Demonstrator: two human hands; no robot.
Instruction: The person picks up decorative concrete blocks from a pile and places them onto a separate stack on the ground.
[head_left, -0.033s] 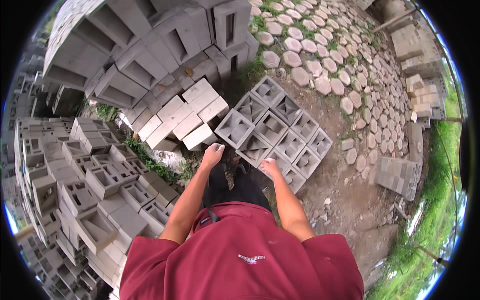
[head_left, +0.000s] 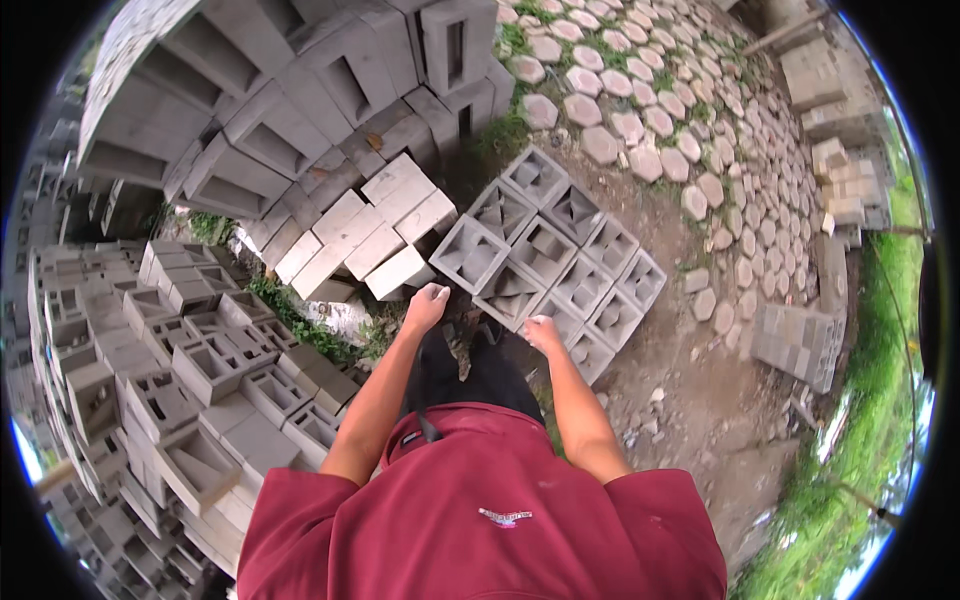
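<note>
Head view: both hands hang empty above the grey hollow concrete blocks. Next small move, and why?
Probably lower the right hand onto the nearest grey hollow concrete block in the ground cluster. Both it and the left hand are empty, and that block lies closest below them.

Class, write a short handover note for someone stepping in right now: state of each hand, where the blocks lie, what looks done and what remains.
Left hand: empty, loosely curled, hanging beside the small stack of light solid blocks.
Right hand: empty, over the near edge of the hollow blocks laid in rows on the dirt.
Done: a patch of hollow blocks lies side by side, openings up.
Left: nothing is in hand; large stacks of blocks stand to the left and ahead, untouched.
</note>
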